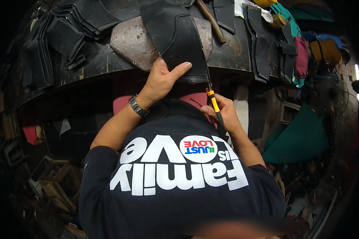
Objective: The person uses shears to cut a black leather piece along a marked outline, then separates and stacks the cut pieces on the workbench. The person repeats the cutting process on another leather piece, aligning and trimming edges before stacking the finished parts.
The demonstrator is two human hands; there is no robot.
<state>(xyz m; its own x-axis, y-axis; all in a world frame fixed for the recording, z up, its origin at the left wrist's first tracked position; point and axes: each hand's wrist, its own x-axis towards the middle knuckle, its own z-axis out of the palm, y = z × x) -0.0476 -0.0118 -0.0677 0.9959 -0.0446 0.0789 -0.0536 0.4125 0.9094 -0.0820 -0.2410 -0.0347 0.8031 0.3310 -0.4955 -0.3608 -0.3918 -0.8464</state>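
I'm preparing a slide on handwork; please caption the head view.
Left hand holding a black panel over a slab, right hand gripping a yellow-and-black tool near the panel's corner.

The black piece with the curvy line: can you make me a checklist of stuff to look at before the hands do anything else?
1. Left hand holding the black piece: ok, its thumb presses on top.
2. Right hand holding the yellow-and-black tool: ok, its grip is around the handle.
3. Left thumb away from the tool's tip: ok, there is a gap between them.
4. Other left fingers away from the tip: cannot tell, the piece hides them.
5. Whole piece on the worktable: not ok, its lower end seems to stick out past the front edge.
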